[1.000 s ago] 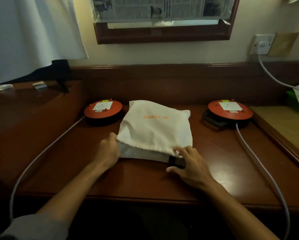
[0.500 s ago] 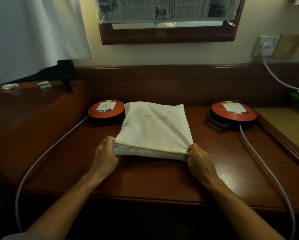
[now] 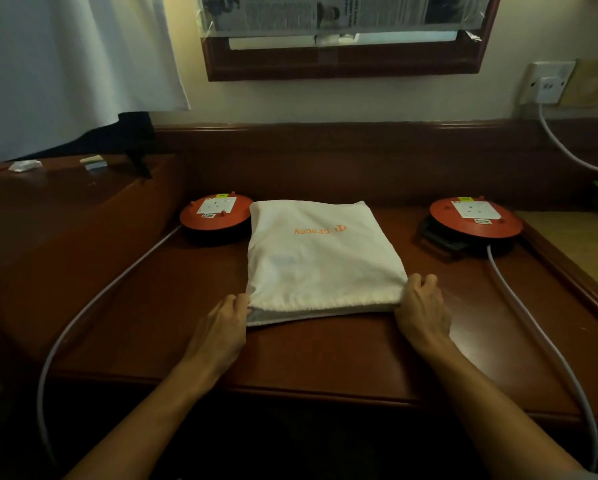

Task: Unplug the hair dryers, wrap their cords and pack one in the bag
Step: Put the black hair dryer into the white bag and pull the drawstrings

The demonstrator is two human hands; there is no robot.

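Since a second ago the right hand (image 3: 423, 311) has left the dark object at the mouth of the bag (image 3: 320, 258) and moved to the bag's near right corner, and that dark object no longer shows; the bag now lies flatter and squarer on the counter (image 3: 325, 355). The left hand (image 3: 225, 323) stays at the near left corner. Each hand has its fingers curled on the gathered hem of the bag's open end, pinching the white cloth at its corner, and the hem is drawn taut between them. The bag rests flat in the middle of the counter, with its orange lettering upside down to the wearer. No hair dryer can be seen. A red cord reel (image 3: 216, 215) sits just beside the bag's far left corner, and a second red reel (image 3: 475, 218) stands apart to the right. A pale cable (image 3: 93, 303) runs from the left reel, and another cable (image 3: 532, 327) from the right one, both over the counter's near edge. A wall socket (image 3: 548, 85) with a white plug sits up on the right.
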